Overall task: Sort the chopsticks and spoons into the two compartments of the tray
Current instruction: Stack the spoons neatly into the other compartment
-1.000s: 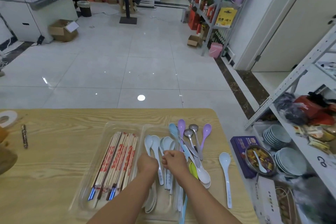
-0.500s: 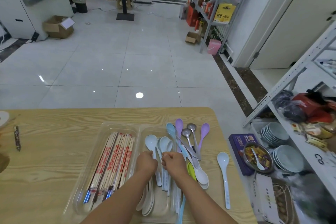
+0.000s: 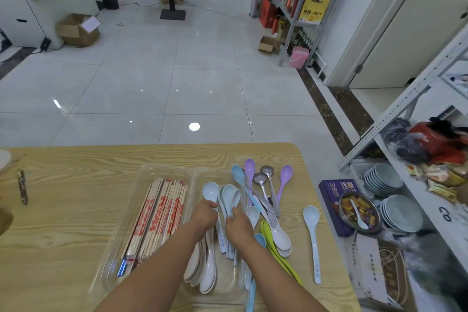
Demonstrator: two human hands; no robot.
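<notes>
A clear two-compartment tray (image 3: pixel 166 172) lies on the wooden table. Its left compartment holds several paper-wrapped chopsticks (image 3: pixel 158 215). The right compartment holds several pale spoons (image 3: pixel 229 197). My left hand (image 3: pixel 204 216) grips the handle of a pale blue spoon (image 3: pixel 210 191) in that compartment. Beside it, my right hand (image 3: pixel 239 227) grips the handles of a few other pale spoons. A pile of purple, blue, metal, white and green spoons (image 3: pixel 268 200) lies just right of the tray. One pale spoon (image 3: pixel 312 230) lies alone further right.
A small dark stick (image 3: pixel 22 187) lies at the table's left. Beyond the table's right edge stand a purple box (image 3: pixel 334 197), a metal bowl of snacks (image 3: pixel 359 211) and stacked plates (image 3: pixel 400 213) on a shelf. Tiled floor lies beyond the far edge.
Both hands stay together over the spoon compartment, still gripping spoon handles. The view has shifted slightly.
</notes>
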